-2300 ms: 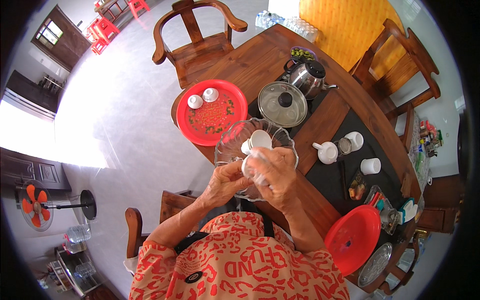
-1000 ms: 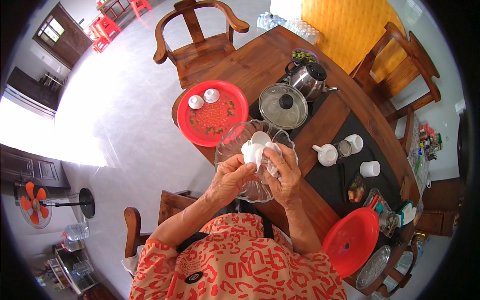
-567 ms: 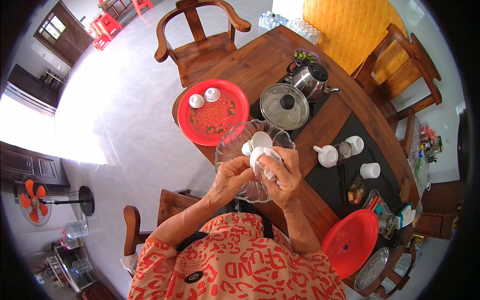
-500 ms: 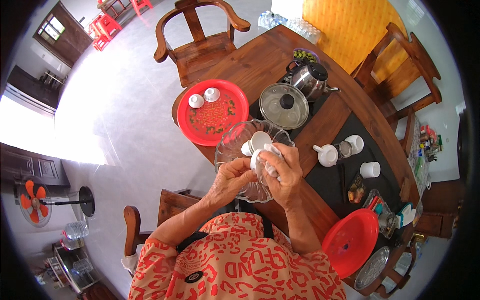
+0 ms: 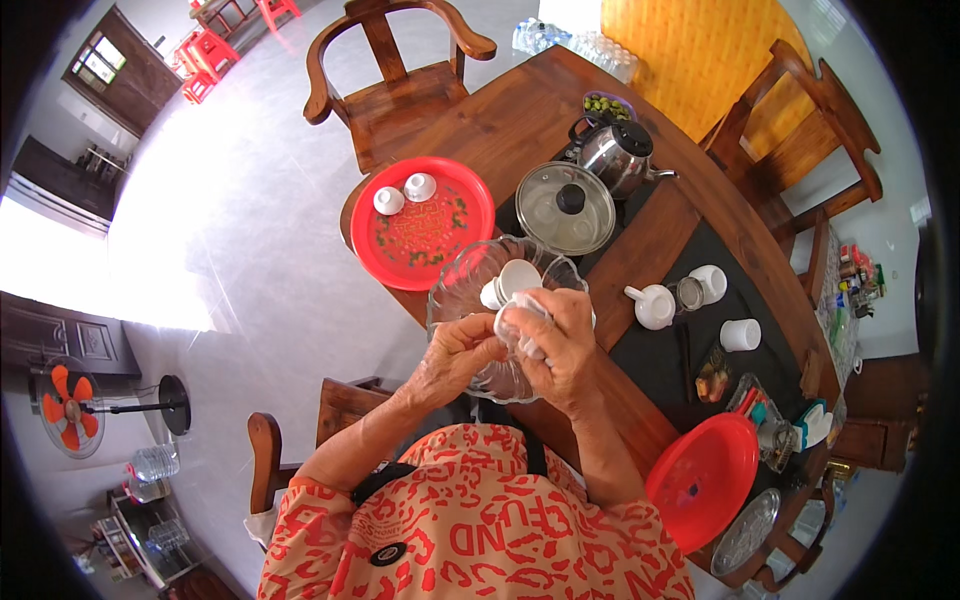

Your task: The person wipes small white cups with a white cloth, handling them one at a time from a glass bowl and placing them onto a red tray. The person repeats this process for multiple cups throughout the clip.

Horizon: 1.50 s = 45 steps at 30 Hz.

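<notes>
Wiping appears still under way

Left hand (image 5: pixel 455 358) pinches a small white cup (image 5: pixel 502 322) above the scalloped glass bowl (image 5: pixel 452 280). Right hand (image 5: pixel 562 348) holds white cloth (image 5: pixel 529 346) against it, fingers covering more cloth than half a second ago.

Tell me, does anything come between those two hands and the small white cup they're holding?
Yes, for one of them: a white cloth, bunched in the right hand, lies between it and the white cup. The left hand grips the cup's edge directly, nothing visible between. The clear glass bowl is below, blocking neither.
</notes>
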Each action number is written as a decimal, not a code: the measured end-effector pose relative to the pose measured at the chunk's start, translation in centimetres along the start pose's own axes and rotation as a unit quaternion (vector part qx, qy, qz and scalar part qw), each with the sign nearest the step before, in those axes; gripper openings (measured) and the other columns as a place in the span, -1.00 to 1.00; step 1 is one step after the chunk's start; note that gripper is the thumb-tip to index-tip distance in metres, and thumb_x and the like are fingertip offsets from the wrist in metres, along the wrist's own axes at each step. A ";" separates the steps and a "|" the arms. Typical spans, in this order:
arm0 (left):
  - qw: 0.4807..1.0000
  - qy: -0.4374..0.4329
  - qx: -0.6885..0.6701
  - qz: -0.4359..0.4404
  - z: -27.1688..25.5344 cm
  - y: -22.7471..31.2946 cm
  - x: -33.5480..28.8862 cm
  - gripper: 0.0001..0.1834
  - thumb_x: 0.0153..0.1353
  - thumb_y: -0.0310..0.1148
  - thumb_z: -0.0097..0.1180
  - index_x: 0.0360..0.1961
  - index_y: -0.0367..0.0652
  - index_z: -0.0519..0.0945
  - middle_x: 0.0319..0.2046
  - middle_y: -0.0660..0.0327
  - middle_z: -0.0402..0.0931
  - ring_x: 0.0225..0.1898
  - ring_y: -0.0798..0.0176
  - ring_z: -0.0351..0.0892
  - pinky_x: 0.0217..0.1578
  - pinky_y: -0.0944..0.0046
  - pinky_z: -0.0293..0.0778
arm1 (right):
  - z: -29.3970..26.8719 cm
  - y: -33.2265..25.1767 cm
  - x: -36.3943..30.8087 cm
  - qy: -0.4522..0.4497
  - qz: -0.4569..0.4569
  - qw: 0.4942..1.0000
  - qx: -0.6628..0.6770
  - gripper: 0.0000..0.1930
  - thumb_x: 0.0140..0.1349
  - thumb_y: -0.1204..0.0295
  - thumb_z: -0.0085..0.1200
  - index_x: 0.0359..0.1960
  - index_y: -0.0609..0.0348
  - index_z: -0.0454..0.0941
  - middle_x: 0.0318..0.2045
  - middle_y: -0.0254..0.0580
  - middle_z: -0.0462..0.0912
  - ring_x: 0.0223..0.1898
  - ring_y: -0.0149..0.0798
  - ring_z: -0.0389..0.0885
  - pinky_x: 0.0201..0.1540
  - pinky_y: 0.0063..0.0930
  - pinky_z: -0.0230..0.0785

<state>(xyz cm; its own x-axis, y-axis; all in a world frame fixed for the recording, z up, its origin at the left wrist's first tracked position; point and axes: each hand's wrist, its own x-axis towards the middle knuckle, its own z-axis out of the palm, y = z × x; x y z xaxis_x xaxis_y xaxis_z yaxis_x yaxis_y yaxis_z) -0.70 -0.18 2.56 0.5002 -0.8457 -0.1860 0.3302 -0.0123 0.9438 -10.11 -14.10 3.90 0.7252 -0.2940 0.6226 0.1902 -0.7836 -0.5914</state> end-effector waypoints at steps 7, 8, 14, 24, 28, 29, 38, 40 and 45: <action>0.999 -0.032 -0.005 -0.029 -0.1 0.6 -0.3 -0.79 0.26 -0.33 0.09 -0.20 -0.26 0.56 -0.36 0.35 0.53 -0.32 0.51 0.49 -0.24 0.45 0.44 | -0.5 1.4 0.7 -0.005 0.256 0.918 0.303 -0.87 0.21 0.50 0.03 -0.25 0.26 0.58 -0.34 -0.25 0.57 -0.31 -0.42 0.52 -0.24 -0.58 0.35; 0.999 -0.029 -0.023 -0.029 -0.1 0.4 -0.3 -0.79 0.26 -0.33 0.08 -0.21 -0.26 0.56 -0.35 0.35 0.53 -0.33 0.50 0.49 -0.24 0.45 0.44 | -0.3 1.3 0.5 0.000 0.309 0.891 0.332 -0.84 0.22 0.48 0.04 -0.22 0.27 0.57 -0.34 -0.26 0.57 -0.31 -0.42 0.52 -0.23 -0.58 0.35; 0.961 0.006 -0.274 -0.040 0.3 -0.3 0.4 -0.87 0.31 -0.33 0.00 -0.26 -0.14 0.53 -0.33 0.38 0.51 -0.27 0.45 0.53 -0.21 0.34 0.51 | 1.6 0.0 -0.8 0.085 0.347 0.880 0.311 -0.71 0.26 0.40 0.02 -0.04 0.31 0.48 -0.23 -0.16 0.52 -0.20 -0.34 0.50 -0.15 -0.49 0.36; 0.923 0.004 -0.378 -0.067 0.2 -1.6 0.6 -0.79 0.30 -0.26 -0.01 -0.11 -0.08 0.46 -0.15 0.35 0.52 -0.10 0.38 0.50 -0.04 0.24 0.44 | 2.6 -0.7 -1.5 0.093 0.008 0.993 -0.070 -0.58 0.00 0.55 0.18 -0.02 0.12 0.56 -0.10 -0.09 0.43 -0.15 -0.07 0.40 -0.14 -0.28 0.32; 0.921 0.006 -0.383 -0.071 0.3 -1.2 0.3 -0.78 0.30 -0.21 -0.01 -0.10 -0.04 0.46 -0.15 0.35 0.52 -0.10 0.40 0.50 -0.09 0.26 0.45 | 2.4 0.0 -2.6 0.085 -0.051 0.993 -0.065 -0.61 -0.05 0.59 0.19 -0.09 0.13 0.59 -0.13 -0.11 0.45 -0.16 -0.07 0.41 -0.15 -0.29 0.33; 0.922 0.013 -0.381 -0.072 0.4 -0.9 0.2 -0.78 0.31 -0.20 -0.02 -0.10 -0.02 0.45 -0.16 0.36 0.52 -0.11 0.41 0.50 -0.12 0.28 0.46 | 2.3 0.2 -3.1 0.078 -0.056 0.994 -0.056 -0.62 -0.06 0.59 0.19 -0.11 0.13 0.59 -0.14 -0.10 0.45 -0.16 -0.07 0.41 -0.15 -0.29 0.33; 0.938 -0.018 -0.344 -0.037 0.4 -0.9 0.0 -0.76 0.31 -0.23 -0.04 -0.07 -0.07 0.44 -0.08 0.30 0.50 -0.04 0.33 0.49 -0.02 0.23 0.43 | 1.5 -1.4 -2.0 0.126 0.037 0.991 0.004 -0.60 -0.07 0.52 0.29 -0.11 0.08 0.58 -0.15 -0.04 0.45 -0.18 -0.07 0.46 -0.16 -0.27 0.37; 0.938 -0.003 -0.345 -0.040 1.0 -1.4 -0.2 -0.78 0.32 -0.26 -0.05 -0.08 -0.09 0.45 -0.10 0.29 0.51 -0.05 0.32 0.49 -0.03 0.21 0.45 | 1.9 -1.8 -1.1 0.127 0.008 0.991 -0.044 -0.58 -0.09 0.49 0.31 -0.10 0.07 0.57 -0.14 -0.03 0.45 -0.19 -0.05 0.47 -0.15 -0.26 0.38; 0.955 -0.005 -0.296 -0.032 0.9 -1.1 -0.8 -0.81 0.31 -0.31 -0.02 -0.12 -0.13 0.47 -0.14 0.28 0.52 -0.07 0.34 0.50 -0.07 0.19 0.49 | 1.1 0.3 -2.2 0.111 0.115 0.985 0.060 -0.64 0.04 0.61 0.07 -0.07 0.13 0.53 -0.10 -0.07 0.50 -0.09 -0.07 0.51 -0.04 -0.31 0.36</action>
<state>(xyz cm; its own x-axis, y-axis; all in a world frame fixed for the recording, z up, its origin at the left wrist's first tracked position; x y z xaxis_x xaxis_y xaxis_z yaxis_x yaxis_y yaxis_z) -2.21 0.04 1.98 0.4563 -0.8589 -0.2325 0.7557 0.2361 0.6108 -10.92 -13.07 1.83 0.5979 -0.5793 0.5540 0.1245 -0.6156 -0.7782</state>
